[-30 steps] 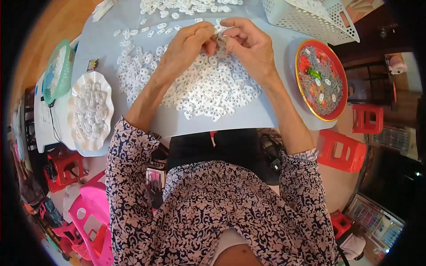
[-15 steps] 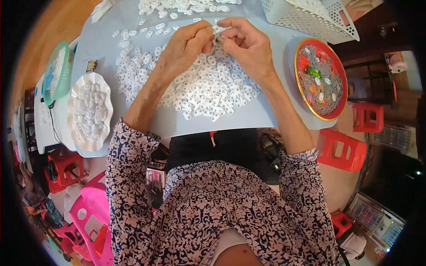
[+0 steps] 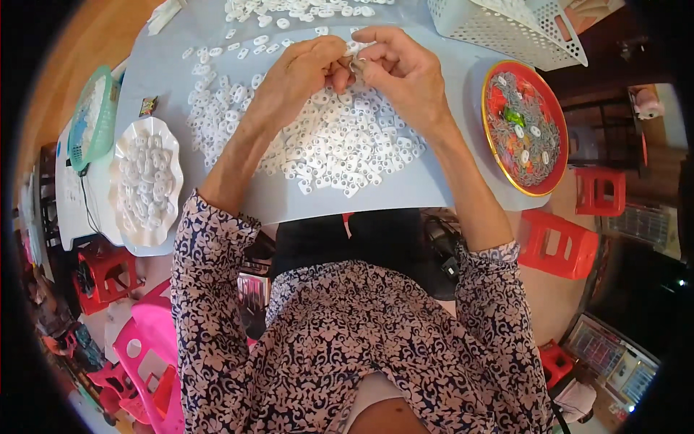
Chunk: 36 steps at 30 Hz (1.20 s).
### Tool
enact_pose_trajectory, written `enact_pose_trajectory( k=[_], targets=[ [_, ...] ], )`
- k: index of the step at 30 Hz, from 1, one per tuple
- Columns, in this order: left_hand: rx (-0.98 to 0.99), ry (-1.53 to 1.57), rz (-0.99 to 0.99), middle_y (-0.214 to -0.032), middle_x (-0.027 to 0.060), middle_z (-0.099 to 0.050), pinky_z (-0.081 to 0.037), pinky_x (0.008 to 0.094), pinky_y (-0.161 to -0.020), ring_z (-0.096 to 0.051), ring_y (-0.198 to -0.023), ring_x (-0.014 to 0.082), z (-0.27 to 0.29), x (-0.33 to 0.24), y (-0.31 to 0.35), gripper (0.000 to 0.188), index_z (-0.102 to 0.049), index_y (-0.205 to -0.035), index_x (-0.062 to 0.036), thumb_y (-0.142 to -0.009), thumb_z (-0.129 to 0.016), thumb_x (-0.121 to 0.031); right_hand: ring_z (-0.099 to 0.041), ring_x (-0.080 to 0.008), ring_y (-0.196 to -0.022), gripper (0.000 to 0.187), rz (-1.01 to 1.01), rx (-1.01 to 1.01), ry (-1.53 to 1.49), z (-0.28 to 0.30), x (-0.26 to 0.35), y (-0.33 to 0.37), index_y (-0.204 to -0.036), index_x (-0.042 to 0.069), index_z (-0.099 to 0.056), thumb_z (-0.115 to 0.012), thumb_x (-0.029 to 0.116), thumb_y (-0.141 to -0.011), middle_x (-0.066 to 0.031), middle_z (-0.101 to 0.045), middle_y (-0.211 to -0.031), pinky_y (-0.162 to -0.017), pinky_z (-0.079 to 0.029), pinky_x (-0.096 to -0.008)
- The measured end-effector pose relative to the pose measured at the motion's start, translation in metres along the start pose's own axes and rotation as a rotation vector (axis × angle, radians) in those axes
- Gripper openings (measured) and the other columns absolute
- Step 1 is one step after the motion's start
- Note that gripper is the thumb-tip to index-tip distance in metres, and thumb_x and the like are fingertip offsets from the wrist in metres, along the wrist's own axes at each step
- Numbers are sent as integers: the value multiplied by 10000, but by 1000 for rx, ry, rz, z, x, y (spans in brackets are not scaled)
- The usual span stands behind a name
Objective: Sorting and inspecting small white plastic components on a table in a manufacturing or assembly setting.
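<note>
Over the far part of a pile of small white plastic pieces with holes [image 3: 340,148], my two hands meet, fingertips close together. My left hand [image 3: 307,69] is closed, its fingers curled and pressed together; whatever they hold is hidden. My right hand [image 3: 408,72] is closed in a pinch between thumb and finger, and a tiny greyish thing shows at the tips, too small to name. To the right stands a red tray with a gold rim [image 3: 562,148], holding many small grey parts, a few white pieces and a green shiny wrapper [image 3: 512,116].
A white scalloped dish [image 3: 176,192] full of white pieces lies at the left, near a small colourful packet [image 3: 148,106] and a green basket [image 3: 110,119]. A perforated grey basket [image 3: 470,32] stands far right. More white pieces [image 3: 303,9] lie at the back. Red stools [image 3: 558,244] flank the table.
My left hand has turned slightly, its fingers shifting against the right fingertips. My right hand stays in its pinch at almost the same place. The pile looks the same.
</note>
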State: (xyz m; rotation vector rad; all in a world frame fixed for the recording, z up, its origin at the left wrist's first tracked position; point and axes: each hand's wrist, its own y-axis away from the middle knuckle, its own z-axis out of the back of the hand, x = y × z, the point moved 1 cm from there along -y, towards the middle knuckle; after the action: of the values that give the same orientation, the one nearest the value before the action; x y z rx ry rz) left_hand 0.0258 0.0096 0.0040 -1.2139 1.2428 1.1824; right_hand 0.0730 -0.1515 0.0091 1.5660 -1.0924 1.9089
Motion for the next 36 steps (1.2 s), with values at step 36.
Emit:
enact_pose_trajectory(
  k=[36],
  targets=[
    [-29, -436, -292, -602, 24, -460, -365, 266, -549, -411, -580, 107, 0, -6, 2, 291, -471, -737, -22, -941, -370, -205, -577, -57, -675, 246, 51, -106, 116, -5, 2, 1, -1053, -21, -578, -590, -3, -808, -27, -638, -777, -617, -482, -202]
  ],
)
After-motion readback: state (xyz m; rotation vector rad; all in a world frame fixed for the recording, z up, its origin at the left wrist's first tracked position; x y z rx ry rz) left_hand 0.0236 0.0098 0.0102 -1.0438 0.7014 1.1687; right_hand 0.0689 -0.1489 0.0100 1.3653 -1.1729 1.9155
